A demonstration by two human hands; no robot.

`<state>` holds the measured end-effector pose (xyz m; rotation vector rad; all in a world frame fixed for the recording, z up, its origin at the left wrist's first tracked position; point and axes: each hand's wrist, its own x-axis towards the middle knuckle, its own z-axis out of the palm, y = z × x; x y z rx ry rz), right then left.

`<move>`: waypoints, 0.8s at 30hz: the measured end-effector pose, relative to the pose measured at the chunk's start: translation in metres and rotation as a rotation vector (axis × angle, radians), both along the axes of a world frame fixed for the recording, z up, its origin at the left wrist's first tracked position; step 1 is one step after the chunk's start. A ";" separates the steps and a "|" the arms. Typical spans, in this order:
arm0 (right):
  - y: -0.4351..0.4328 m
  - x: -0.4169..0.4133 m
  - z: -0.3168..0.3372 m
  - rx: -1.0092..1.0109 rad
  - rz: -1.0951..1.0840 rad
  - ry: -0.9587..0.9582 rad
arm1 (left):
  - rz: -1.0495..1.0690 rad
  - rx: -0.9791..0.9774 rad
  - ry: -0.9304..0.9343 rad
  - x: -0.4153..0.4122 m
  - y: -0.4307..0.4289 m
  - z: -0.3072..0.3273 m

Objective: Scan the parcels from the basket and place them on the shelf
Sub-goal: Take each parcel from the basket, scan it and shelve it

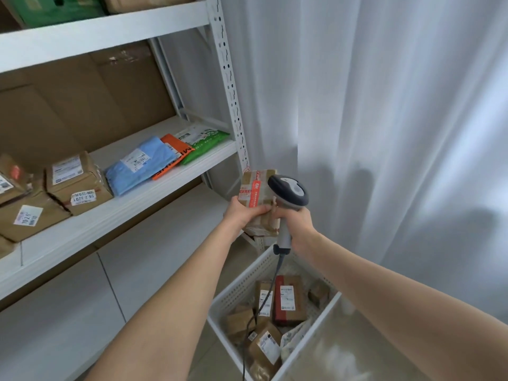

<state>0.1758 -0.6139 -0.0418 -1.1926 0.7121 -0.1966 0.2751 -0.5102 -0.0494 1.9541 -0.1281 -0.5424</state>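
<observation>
Two hands meet above the white perforated basket [242,284]: the left hand [243,213] curls round a small brown cardboard parcel [257,192] with red tape, holding it just beside the grey handheld scanner [288,188] clasped in the right hand [298,226], likely for scanning, with the white metal shelf [137,200] to their left.

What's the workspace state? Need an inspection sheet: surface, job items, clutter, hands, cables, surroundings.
Surface: white metal shelf; its middle board holds cardboard boxes and flat mailers.
Job's things: taped parcel held above the basket; more basket parcels lie inside.
Clutter: nothing seen.
Hands: left hand grips the taped parcel; right hand grips the scanner beside it.
Cables: scanner cable hangs into the basket, over the parcels.
Surroundings: white curtain on the right; glossy floor.
</observation>
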 end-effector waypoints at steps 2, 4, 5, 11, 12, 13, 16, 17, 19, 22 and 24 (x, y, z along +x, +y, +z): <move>0.002 -0.003 0.002 -0.024 0.003 -0.001 | -0.011 0.088 -0.055 0.005 -0.002 -0.007; 0.003 -0.004 0.005 -0.053 -0.001 -0.002 | 0.006 0.149 -0.096 0.029 -0.005 -0.037; 0.004 -0.005 0.006 -0.063 0.000 -0.005 | 0.021 0.171 -0.103 0.036 -0.008 -0.047; 0.002 -0.008 0.004 -0.064 -0.018 0.002 | 0.012 0.154 -0.053 0.008 -0.006 -0.021; 0.000 -0.007 0.004 -0.063 -0.028 0.013 | 0.012 0.142 -0.043 0.005 -0.006 -0.017; -0.002 -0.007 0.004 -0.066 -0.036 0.022 | 0.017 0.130 -0.039 0.003 -0.007 -0.015; -0.008 -0.006 0.003 -0.076 -0.074 0.044 | 0.033 0.090 -0.031 -0.001 -0.008 -0.009; -0.010 -0.007 0.002 -0.078 -0.080 0.049 | 0.028 0.074 -0.020 0.000 -0.007 -0.009; -0.014 -0.007 -0.001 -0.079 -0.086 0.058 | 0.015 0.012 0.004 0.003 -0.006 -0.009; -0.020 -0.006 0.000 -0.073 -0.080 0.065 | 0.001 -0.100 0.082 0.002 0.000 -0.003; -0.022 -0.006 0.000 -0.056 -0.087 0.057 | -0.033 -0.156 0.133 -0.003 0.002 0.003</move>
